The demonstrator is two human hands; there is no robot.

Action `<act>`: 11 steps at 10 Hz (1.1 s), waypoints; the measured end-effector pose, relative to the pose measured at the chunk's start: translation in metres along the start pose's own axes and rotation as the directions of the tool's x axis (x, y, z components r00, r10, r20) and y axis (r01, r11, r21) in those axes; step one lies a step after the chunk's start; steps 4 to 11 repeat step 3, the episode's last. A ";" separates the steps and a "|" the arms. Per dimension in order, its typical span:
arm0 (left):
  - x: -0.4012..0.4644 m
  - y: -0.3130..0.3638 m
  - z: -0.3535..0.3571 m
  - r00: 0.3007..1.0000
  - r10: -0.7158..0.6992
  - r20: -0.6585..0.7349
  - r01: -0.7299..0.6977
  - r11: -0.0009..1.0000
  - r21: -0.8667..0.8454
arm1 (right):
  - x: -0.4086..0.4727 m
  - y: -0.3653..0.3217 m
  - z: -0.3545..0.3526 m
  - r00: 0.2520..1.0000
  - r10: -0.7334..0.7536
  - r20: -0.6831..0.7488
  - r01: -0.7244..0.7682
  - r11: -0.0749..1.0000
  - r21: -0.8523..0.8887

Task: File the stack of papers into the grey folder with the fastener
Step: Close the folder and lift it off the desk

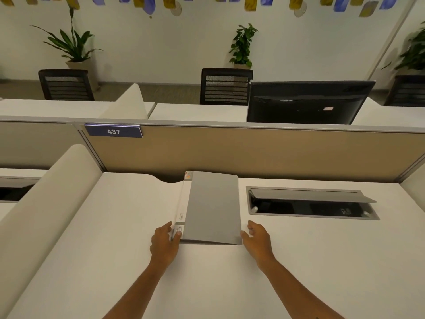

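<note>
The grey folder (pixel 213 207) lies closed on the white desk, its white labelled spine on the left side. My left hand (pixel 164 244) grips the near left corner at the spine, thumb on top. My right hand (pixel 257 239) rests at the near right corner with fingers apart, thumb touching the cover's edge. The stack of papers is not visible; whether it lies inside the closed folder cannot be told.
An open cable hatch (pixel 310 203) with a raised grey flap sits in the desk to the right of the folder. A tan partition (pixel 253 153) with a "437" plate (pixel 113 131) closes the back. A cream divider (pixel 46 203) bounds the left side.
</note>
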State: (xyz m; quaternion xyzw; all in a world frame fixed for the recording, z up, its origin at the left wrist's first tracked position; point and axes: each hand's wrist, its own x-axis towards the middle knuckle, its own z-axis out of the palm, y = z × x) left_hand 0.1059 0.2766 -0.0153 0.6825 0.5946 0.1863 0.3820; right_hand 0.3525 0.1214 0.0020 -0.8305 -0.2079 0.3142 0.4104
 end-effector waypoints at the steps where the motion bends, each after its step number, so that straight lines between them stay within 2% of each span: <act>1: -0.017 -0.004 -0.002 0.999 0.049 0.022 -0.050 0.998 0.039 | -0.011 0.010 -0.011 0.997 -0.074 0.029 0.077 0.985 -0.155; 2: -0.040 -0.005 -0.010 0.990 0.118 0.074 -0.124 0.988 0.091 | -0.028 0.024 -0.032 0.988 -0.150 0.043 0.156 0.931 -0.330; 3: -0.053 -0.009 -0.011 0.981 0.181 0.076 -0.190 0.970 0.149 | -0.037 0.039 -0.046 0.971 -0.241 0.000 0.216 0.872 -0.440; 11: -0.053 -0.009 -0.011 0.981 0.181 0.076 -0.190 0.970 0.149 | -0.037 0.039 -0.046 0.971 -0.241 0.000 0.216 0.872 -0.440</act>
